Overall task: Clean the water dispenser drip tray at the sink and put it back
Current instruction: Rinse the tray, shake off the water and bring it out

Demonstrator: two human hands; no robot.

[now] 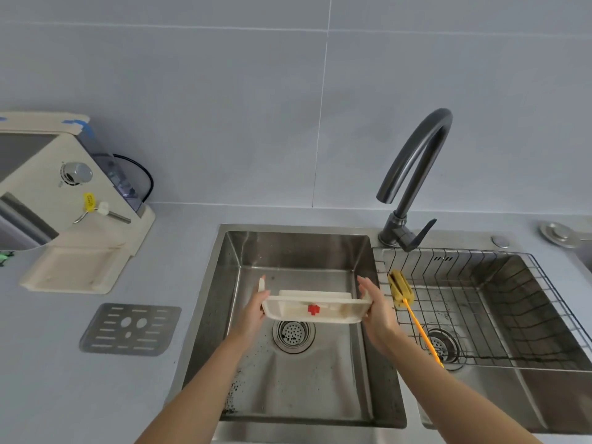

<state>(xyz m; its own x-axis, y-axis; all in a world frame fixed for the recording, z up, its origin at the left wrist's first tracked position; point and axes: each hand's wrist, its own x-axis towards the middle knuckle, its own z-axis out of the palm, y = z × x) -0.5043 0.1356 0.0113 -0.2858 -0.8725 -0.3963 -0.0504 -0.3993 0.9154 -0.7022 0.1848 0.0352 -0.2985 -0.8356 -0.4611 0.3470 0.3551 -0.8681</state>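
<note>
I hold the cream plastic drip tray [315, 307] over the left sink basin [298, 251], tipped so its open side with a small red float faces me. My left hand [254, 310] grips its left end and my right hand [376, 310] grips its right end. The tray's grey metal grate [129, 329] lies flat on the counter left of the sink. The cream water dispenser [64, 200] stands at the far left, its base recess [73, 272] open with no tray in it.
A dark curved faucet [413, 174] rises between the two basins, its spout over the left one. The right basin [525, 389] holds a wire rack [499, 283] and a yellow sponge brush with an orange handle [400, 288]. A round drain [293, 333] sits below the tray.
</note>
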